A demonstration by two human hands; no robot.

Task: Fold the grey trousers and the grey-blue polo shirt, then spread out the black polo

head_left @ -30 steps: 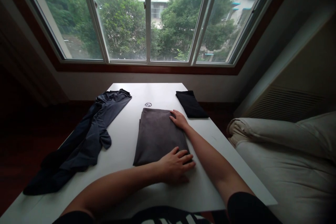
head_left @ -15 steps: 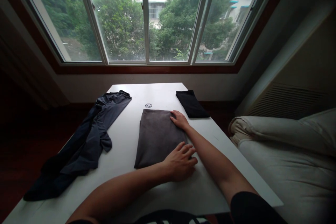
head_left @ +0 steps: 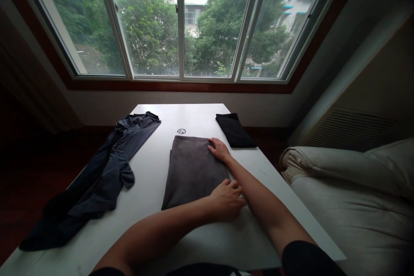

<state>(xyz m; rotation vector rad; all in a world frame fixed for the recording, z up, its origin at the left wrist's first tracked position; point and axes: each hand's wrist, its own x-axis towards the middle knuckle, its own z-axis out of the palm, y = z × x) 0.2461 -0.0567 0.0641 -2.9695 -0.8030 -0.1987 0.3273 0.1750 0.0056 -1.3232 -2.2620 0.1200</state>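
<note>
A grey folded garment [head_left: 194, 172] lies flat on the white table [head_left: 190, 116] in front of me. My right hand [head_left: 220, 150] rests on its far right corner, with the fingers stretched out and the thumb apart. At the near right corner is my left hand [head_left: 228, 200], its forearm crossing the garment's near edge. The left fingers are curled down at the garment's edge and closed on it, though their tips are hidden. What kind of garment it is does not show.
A rumpled dark blue-grey garment [head_left: 106, 177] stretches along the table's left side. Near the right edge lies a folded black cloth [head_left: 236, 130]. A round black mark [head_left: 181, 131] is on the tabletop. A light-coloured sofa [head_left: 352, 198] stands at right, and a window [head_left: 181, 30] is behind.
My left hand's fingers were spread above the garment's right edge and are now curled down at it. My right hand stays on the far corner. The view has shifted slightly.
</note>
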